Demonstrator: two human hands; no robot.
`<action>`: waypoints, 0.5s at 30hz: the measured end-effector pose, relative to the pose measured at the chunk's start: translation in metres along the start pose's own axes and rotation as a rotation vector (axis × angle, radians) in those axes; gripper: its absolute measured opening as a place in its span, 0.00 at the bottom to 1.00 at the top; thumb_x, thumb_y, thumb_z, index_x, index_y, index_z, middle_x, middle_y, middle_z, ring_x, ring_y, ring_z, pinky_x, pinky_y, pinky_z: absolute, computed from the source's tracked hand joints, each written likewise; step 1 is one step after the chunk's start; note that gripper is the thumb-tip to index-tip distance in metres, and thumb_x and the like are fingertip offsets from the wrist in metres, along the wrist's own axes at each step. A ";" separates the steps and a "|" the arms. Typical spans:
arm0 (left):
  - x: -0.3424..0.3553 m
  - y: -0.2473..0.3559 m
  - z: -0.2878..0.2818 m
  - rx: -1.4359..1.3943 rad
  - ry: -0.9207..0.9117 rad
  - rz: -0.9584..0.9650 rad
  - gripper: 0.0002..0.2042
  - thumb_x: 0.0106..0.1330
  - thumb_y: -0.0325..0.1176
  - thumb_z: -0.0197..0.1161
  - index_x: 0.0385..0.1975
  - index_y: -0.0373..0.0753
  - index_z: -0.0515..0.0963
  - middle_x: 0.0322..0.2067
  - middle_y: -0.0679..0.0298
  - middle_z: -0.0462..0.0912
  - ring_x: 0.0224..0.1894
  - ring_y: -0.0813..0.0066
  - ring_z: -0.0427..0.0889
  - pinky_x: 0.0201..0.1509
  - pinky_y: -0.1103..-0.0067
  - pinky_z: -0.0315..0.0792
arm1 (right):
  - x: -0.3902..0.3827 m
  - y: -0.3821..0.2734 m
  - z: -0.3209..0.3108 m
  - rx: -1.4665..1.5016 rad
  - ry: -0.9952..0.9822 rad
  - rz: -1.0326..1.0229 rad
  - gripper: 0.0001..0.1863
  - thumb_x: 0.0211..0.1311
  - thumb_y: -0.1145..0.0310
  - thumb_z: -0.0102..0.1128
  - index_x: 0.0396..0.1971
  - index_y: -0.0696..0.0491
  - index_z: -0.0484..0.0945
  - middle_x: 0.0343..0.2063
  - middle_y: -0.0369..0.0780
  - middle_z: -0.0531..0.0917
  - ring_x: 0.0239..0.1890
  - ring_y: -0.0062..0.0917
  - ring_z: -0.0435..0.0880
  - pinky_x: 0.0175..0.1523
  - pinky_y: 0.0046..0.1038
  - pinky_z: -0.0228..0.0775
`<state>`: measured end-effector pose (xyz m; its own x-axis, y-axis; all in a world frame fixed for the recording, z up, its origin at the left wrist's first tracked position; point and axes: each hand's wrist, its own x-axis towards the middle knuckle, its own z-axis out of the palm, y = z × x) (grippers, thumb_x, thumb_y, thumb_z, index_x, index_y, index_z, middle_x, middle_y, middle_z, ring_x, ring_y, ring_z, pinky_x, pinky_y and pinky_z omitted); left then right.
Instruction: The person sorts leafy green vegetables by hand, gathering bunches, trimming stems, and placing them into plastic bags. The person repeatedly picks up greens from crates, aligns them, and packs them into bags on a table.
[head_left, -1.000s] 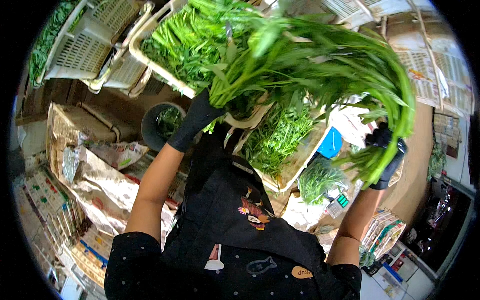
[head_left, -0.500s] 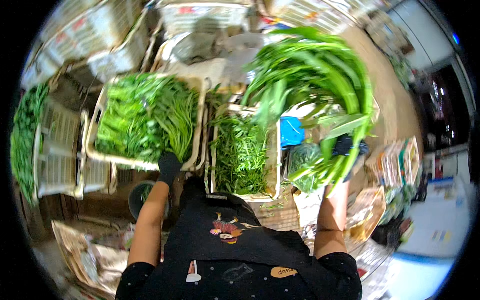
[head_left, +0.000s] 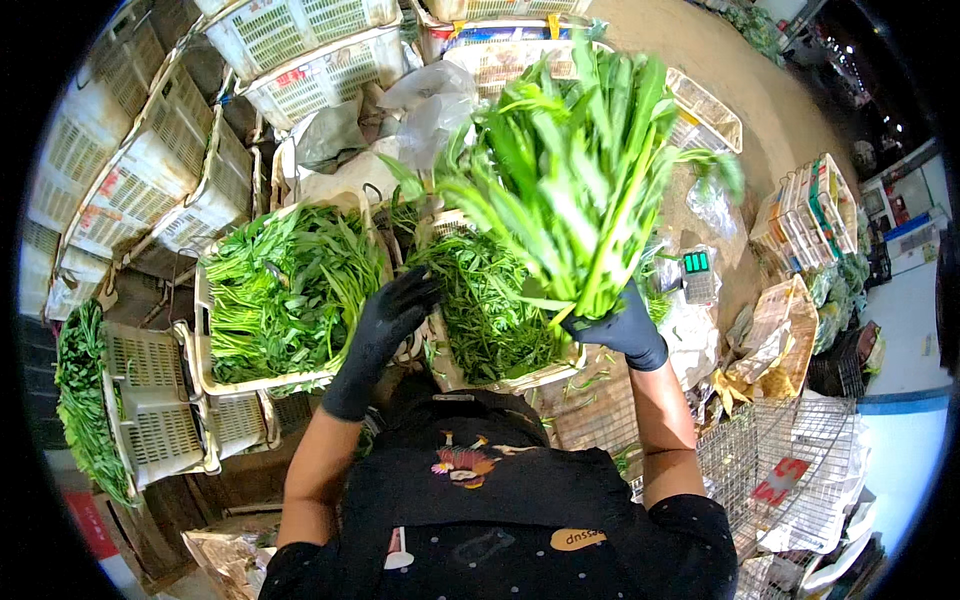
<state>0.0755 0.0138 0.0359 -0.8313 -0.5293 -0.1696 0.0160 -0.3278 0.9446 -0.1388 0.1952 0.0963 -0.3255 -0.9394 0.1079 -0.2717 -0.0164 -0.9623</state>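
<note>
My right hand (head_left: 622, 328), in a black glove, grips the stem end of a big bunch of long leafy greens (head_left: 575, 170) and holds it upright above the crates. My left hand (head_left: 392, 315), also black-gloved, has its fingers spread and holds nothing. It hovers at the gap between two white crates. The left crate (head_left: 218, 378) is full of broad-leaved greens (head_left: 285, 290). The middle crate (head_left: 540, 376) holds finer, thin-stemmed greens (head_left: 490, 300), just under the raised bunch.
Stacked empty white crates (head_left: 140, 170) line the left and top. A small scale with a green display (head_left: 697, 272) sits to the right, near wire baskets (head_left: 770, 470) and crumpled plastic bags (head_left: 420, 105). More greens (head_left: 80, 400) lie at far left.
The bunch has swung from the right side to upright in front of me. My left hand has risen from the left crate's front edge to the gap between crates. The view has shifted.
</note>
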 end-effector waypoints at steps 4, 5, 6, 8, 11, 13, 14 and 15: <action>0.063 -0.007 -0.012 0.003 -0.220 0.298 0.18 0.55 0.35 0.54 0.43 0.34 0.64 0.39 0.57 0.70 0.39 0.67 0.71 0.45 0.76 0.66 | 0.015 -0.010 0.021 -0.582 -0.220 -0.183 0.39 0.33 0.61 0.66 0.49 0.57 0.59 0.46 0.48 0.67 0.50 0.36 0.65 0.53 0.33 0.54; 0.072 -0.010 -0.020 -0.356 -0.330 0.201 0.17 0.56 0.35 0.53 0.43 0.35 0.64 0.38 0.59 0.71 0.38 0.68 0.72 0.44 0.76 0.67 | 0.016 0.004 0.030 -0.679 -0.332 -0.094 0.39 0.33 0.60 0.65 0.49 0.58 0.59 0.45 0.51 0.67 0.47 0.43 0.65 0.52 0.33 0.55; 0.081 -0.012 -0.027 -0.713 -0.414 0.079 0.15 0.56 0.35 0.51 0.42 0.36 0.64 0.37 0.60 0.71 0.36 0.69 0.72 0.42 0.76 0.68 | 0.014 0.019 0.038 -0.701 -0.372 -0.065 0.38 0.34 0.60 0.65 0.48 0.59 0.59 0.43 0.52 0.68 0.46 0.44 0.66 0.50 0.33 0.57; 0.097 -0.024 -0.027 -0.924 -0.422 0.022 0.15 0.56 0.34 0.52 0.42 0.36 0.65 0.37 0.60 0.71 0.36 0.69 0.72 0.42 0.76 0.68 | 0.024 0.018 0.057 -0.719 -0.546 0.010 0.34 0.34 0.63 0.64 0.45 0.60 0.61 0.37 0.52 0.71 0.38 0.44 0.71 0.44 0.33 0.62; 0.127 -0.047 -0.012 -0.936 -0.350 0.065 0.15 0.56 0.34 0.52 0.42 0.36 0.65 0.37 0.60 0.71 0.36 0.70 0.72 0.42 0.77 0.68 | 0.033 0.003 0.070 -0.512 -0.423 0.124 0.28 0.34 0.66 0.64 0.39 0.60 0.65 0.30 0.50 0.75 0.32 0.41 0.74 0.38 0.30 0.65; 0.140 -0.058 -0.001 -0.925 -0.349 0.064 0.15 0.55 0.33 0.52 0.42 0.37 0.65 0.37 0.61 0.71 0.36 0.70 0.72 0.41 0.77 0.68 | 0.032 0.010 0.070 -0.402 -0.369 0.201 0.27 0.34 0.68 0.61 0.40 0.61 0.65 0.29 0.48 0.76 0.30 0.32 0.75 0.39 0.27 0.65; 0.141 -0.064 0.004 -0.922 -0.356 0.050 0.15 0.55 0.33 0.52 0.42 0.37 0.65 0.37 0.61 0.71 0.36 0.70 0.72 0.41 0.77 0.68 | 0.030 0.011 0.069 -0.388 -0.371 0.248 0.30 0.34 0.65 0.62 0.41 0.61 0.64 0.30 0.50 0.75 0.33 0.37 0.74 0.40 0.30 0.64; 0.143 -0.065 0.008 -0.916 -0.370 0.040 0.15 0.55 0.33 0.53 0.42 0.37 0.65 0.37 0.61 0.71 0.36 0.70 0.72 0.41 0.77 0.68 | 0.027 0.011 0.067 -0.376 -0.371 0.291 0.33 0.33 0.61 0.63 0.42 0.62 0.63 0.32 0.52 0.74 0.35 0.41 0.73 0.42 0.33 0.63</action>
<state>-0.0488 -0.0336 -0.0476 -0.9397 -0.3259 0.1036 0.3414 -0.8766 0.3392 -0.0895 0.1470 0.0717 -0.1151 -0.9450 -0.3062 -0.5422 0.3181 -0.7777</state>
